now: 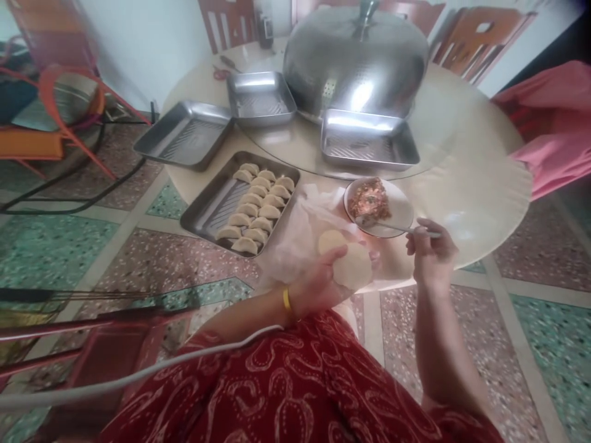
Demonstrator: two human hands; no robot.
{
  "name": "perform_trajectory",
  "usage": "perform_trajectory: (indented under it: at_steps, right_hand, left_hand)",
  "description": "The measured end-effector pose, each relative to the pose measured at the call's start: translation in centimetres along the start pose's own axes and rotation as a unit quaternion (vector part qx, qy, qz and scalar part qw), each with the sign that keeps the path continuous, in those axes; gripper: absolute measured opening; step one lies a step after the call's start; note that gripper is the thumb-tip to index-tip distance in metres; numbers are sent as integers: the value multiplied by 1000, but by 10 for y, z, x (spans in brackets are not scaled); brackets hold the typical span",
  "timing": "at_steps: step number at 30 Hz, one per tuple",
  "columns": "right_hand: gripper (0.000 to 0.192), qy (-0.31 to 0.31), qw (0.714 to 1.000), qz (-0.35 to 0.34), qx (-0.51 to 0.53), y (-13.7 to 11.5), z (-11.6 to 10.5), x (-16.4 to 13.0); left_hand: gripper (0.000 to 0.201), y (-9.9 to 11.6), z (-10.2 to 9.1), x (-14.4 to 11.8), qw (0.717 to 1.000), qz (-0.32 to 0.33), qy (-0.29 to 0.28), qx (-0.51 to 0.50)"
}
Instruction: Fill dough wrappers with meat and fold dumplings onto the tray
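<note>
A round dumpling wrapper [353, 267] lies across the palm of my left hand [323, 283], its thumb over the edge. Just behind it, another wrapper [330, 240] rests on a crumpled white plastic sheet [295, 237]. My right hand [431, 249] is closed around the handle of a spoon [388, 227], whose far end reaches into a white bowl [404, 206]. Pinkish minced filling [370, 198] is heaped in the bowl's left part. To the left, a metal tray [210, 206] carries rows of folded dumplings [252, 209] along its right side.
Three more metal trays stand farther back: one at left [187, 135], one at centre [261, 101] and one at right [369, 144]. A large domed metal lid [355, 61] rises behind them. A white cable [184, 357] crosses my lap. Chairs surround the round table [480, 184].
</note>
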State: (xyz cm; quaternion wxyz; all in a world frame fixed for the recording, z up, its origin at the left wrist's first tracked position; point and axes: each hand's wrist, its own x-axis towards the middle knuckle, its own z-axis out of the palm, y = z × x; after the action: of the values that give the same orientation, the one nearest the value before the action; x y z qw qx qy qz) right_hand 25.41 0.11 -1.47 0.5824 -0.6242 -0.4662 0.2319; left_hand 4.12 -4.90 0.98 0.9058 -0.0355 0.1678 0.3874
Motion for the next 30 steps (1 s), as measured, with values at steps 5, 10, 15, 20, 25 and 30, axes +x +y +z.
perform_trajectory:
  at_steps: [5,10,15,20,25,30]
  right_hand:
    - [39,-14,997,-55,-59,-6,8,9]
    - [40,-34,978,-92,-183,-9,1,6]
    - [31,-83,970,-146,-176,-8,-15,-9]
    - [15,-110,931,-291,-190,-13,-28,-17]
    - [13,-80,936,-299,-169,-23,-28,-17]
    - [16,-63,952,-265,-138,-14,-19,-6]
  left_hand:
    - [37,16,11,0,998,32,-57,24]
    - [36,17,14,-3,997,41,-69,24]
    - [34,9,7,-1,998,31,-52,-9]
    - [32,9,7,0,999,42,-32,-8]
    - [37,9,7,-2,999,26,18,5]
    - [41,10,4,-1,999,14,20,32]
